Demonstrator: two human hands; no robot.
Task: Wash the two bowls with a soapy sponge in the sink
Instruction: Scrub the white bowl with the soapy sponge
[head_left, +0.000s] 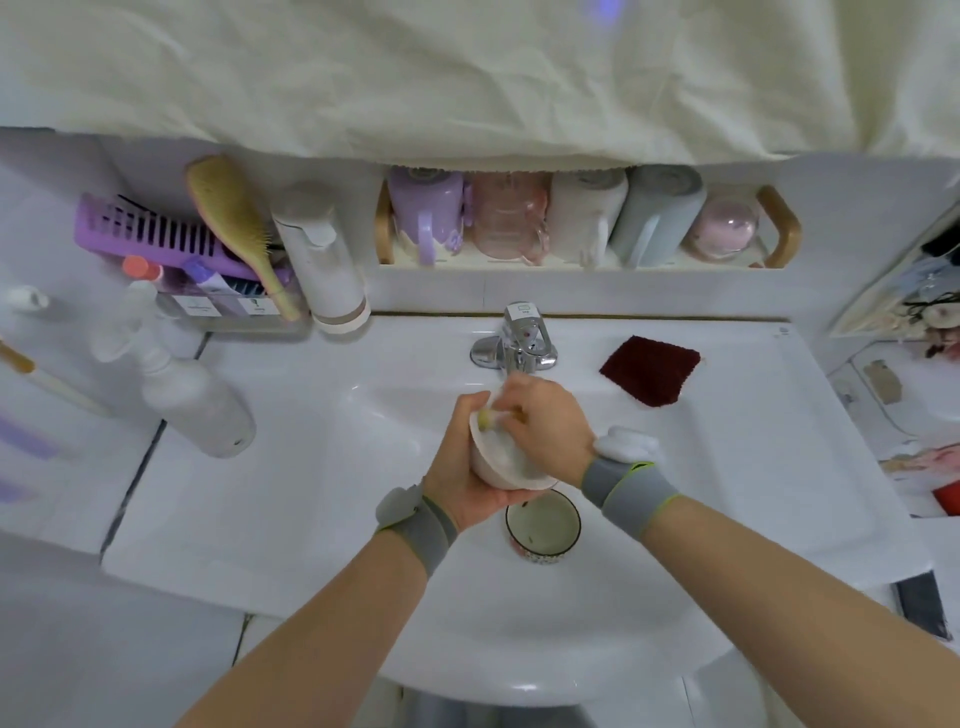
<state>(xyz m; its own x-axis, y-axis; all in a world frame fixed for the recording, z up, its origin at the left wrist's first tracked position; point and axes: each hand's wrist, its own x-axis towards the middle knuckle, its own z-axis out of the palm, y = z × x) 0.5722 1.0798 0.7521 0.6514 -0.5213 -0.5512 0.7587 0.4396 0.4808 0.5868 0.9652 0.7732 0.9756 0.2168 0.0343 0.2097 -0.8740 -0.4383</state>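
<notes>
Head view: L hand (462, 462) cupping white bowl (501, 460) over sink (311, 467), below faucet (522, 345). R hand (545, 421) fingers curled, pinching yellow-green sponge (485, 418) at bowl rim. 2nd bowl (543, 525) upright in basin, just below. Dark red cloth (649, 370) on sink deck, R of faucet.

Your left hand (470, 467) cupped a white bowl (501, 460) over the sink (322, 467), just below the tap (519, 340). Your right hand (545, 423) pressed a sponge (488, 418) at its rim, fingers curled. A second bowl (543, 525) sat upright in the basin beneath. Foam (628, 444) lay beside your right wrist, and a dark red cloth (649, 370) on the ledge.
</notes>
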